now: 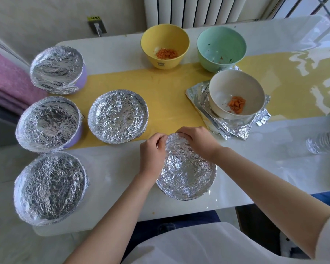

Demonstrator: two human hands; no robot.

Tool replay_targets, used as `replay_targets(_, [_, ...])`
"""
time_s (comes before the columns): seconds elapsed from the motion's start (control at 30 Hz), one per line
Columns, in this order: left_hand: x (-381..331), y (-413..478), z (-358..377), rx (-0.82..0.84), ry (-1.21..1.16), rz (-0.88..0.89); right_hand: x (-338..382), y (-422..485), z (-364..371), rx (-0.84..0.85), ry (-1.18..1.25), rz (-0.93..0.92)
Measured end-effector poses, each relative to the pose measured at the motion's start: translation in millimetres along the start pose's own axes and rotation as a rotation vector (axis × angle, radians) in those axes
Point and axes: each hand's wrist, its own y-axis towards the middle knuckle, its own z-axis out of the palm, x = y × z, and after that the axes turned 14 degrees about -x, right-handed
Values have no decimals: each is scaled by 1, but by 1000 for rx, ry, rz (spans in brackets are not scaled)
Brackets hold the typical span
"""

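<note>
While hands (152, 151) (198, 141) pinch one foil-covered dish (187, 172) | four covered dishes (57, 67) (49, 122) (118, 116) (50, 187) | three bowls (164, 32) (221, 40) (234, 82)

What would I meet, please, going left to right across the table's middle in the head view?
Foil-covered purple bowl, central foil-covered dish, white bowl, crumpled foil at the right edge. Omitted as overlapping: left hand and right hand, gripping the nearer foiled dish.
</note>
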Motion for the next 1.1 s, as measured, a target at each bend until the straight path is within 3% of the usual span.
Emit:
replay_targets(0.13, [-3,-7,0,7,45,-23,1,2,-3,90,-66,22])
replay_targets(0.3, [-8,-14,-3,62,182,-123,-2,-20,-8,-94,-27,101])
replay_targets(0.43, [-10,-8,-8,50,114,45,-9,-31,-8,-135,16,115])
replay_targets(0.57, [-9,1,0,159,102,219,-10,-30,-3,-117,43,166])
replay_targets(0.73, [-8,5,4,136,32,161,-7,-25,-9,-44,64,227])
replay_targets(0.93, [-10,6,6,117,43,155,-5,-16,-10,31,-72,146])
replay_targets(1.1, [-11,7,4,143,69,135,-3,-12,-12,68,-36,172])
